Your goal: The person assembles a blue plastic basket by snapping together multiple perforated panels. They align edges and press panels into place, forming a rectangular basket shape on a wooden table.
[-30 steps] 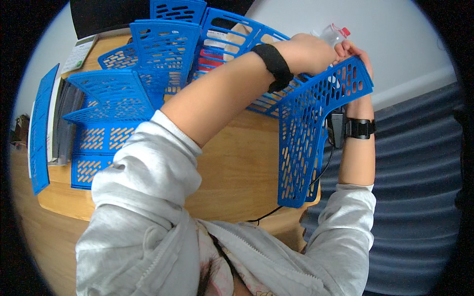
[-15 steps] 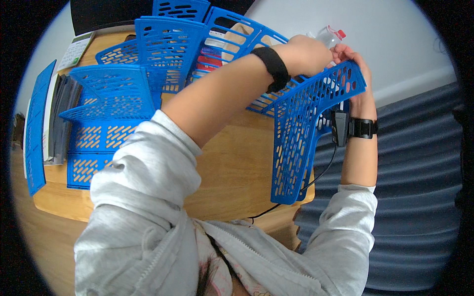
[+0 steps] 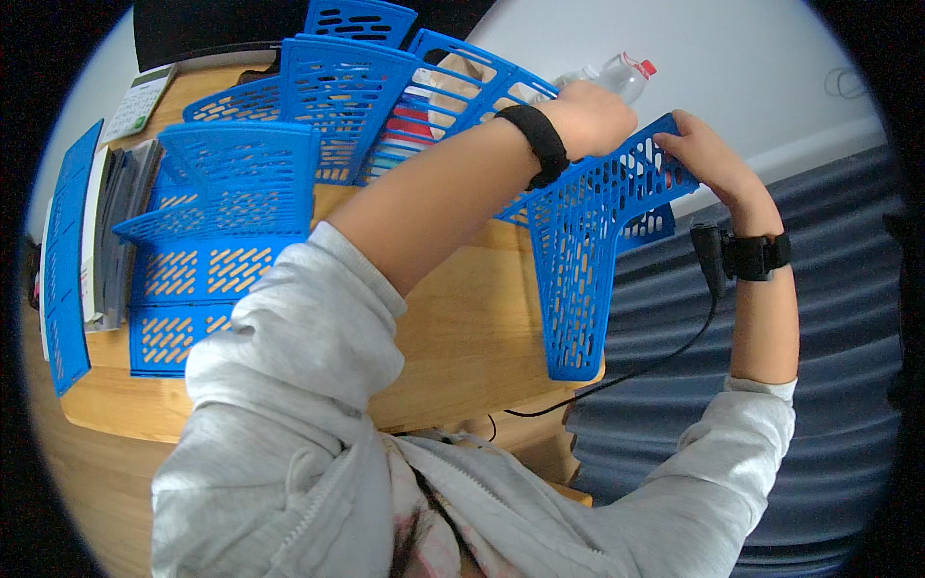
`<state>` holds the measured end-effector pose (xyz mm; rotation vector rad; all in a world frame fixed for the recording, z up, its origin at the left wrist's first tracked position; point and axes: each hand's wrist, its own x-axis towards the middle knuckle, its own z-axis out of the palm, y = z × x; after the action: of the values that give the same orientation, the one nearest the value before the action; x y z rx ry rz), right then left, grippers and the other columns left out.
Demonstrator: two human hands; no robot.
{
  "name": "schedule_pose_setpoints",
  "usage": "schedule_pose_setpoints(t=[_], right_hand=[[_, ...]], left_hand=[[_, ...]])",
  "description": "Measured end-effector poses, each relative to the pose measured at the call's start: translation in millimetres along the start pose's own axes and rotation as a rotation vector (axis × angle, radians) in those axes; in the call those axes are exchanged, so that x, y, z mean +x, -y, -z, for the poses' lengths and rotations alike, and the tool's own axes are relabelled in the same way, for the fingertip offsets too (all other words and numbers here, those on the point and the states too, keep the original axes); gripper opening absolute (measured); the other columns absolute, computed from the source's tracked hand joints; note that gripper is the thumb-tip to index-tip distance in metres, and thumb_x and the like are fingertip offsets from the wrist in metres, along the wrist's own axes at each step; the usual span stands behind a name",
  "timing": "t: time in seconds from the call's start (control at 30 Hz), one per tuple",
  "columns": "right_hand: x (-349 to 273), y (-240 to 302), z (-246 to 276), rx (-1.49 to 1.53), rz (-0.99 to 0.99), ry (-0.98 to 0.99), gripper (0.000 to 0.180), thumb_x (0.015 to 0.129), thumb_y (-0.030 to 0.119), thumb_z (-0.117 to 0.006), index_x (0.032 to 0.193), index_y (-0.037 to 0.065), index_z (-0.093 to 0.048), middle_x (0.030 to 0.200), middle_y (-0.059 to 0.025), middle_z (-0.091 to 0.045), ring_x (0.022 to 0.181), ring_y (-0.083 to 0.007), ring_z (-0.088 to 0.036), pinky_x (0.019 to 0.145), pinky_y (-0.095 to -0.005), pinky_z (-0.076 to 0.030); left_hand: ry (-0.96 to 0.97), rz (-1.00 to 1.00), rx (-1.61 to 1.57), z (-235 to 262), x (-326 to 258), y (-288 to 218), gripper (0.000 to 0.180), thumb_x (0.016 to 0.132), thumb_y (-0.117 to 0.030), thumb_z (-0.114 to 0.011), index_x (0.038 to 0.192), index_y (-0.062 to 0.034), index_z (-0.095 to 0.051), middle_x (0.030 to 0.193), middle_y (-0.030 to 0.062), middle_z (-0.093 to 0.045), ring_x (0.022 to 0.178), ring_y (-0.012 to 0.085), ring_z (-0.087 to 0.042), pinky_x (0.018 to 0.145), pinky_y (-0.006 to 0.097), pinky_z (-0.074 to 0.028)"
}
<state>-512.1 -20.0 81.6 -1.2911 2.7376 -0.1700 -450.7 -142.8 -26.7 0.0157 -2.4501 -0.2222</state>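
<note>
Blue and perforated, the panel (image 3: 570,279) has its corner pinched in the fingers of the right hand (image 3: 715,162). The left hand's fingers (image 3: 617,123) curl; their hold is hidden.

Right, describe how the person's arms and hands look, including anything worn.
Both arms have light grey sleeves, pushed up the forearms. The left hand and right hand are ungloved. The left wrist has a wide black band; the right, a black strap with a black box-shaped device trailing a thin black cable.
</note>
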Motion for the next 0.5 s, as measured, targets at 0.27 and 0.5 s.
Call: schedule_pose_setpoints(t=[0.27, 0.5], right_hand=[[-2.1, -2.2, -0.8, 0.007, 0.128, 0.063, 0.012, 0.091, 0.016, -0.047, 0.089, 0.004, -0.046, 0.065, -0.0016, -0.053, 0.054, -0.0077, -0.052, 0.045, -0.0214, -0.040], [2.0, -8.2, 1.1, 0.097, 0.089, 0.095, 0.014, 0.090, 0.018, -0.049, 0.094, 0.004, -0.048, 0.068, -0.0007, -0.055, 0.057, -0.0067, -0.053, 0.048, -0.0205, -0.041]], left_hand=[[0.045, 0.014, -0.034, 3.7, 2.8, 2.0, 0.017, 0.077, -0.021, -0.061, 0.086, -0.0070, -0.065, 0.083, 0.0158, -0.065, 0.081, 0.0313, -0.064, 0.068, 0.040, -0.051], [0.068, 0.053, -0.003, 2.6, 4.6, 0.7, 0.016, 0.078, -0.021, -0.061, 0.087, -0.0087, -0.066, 0.085, 0.0151, -0.065, 0.082, 0.0305, -0.064, 0.069, 0.041, -0.051]])
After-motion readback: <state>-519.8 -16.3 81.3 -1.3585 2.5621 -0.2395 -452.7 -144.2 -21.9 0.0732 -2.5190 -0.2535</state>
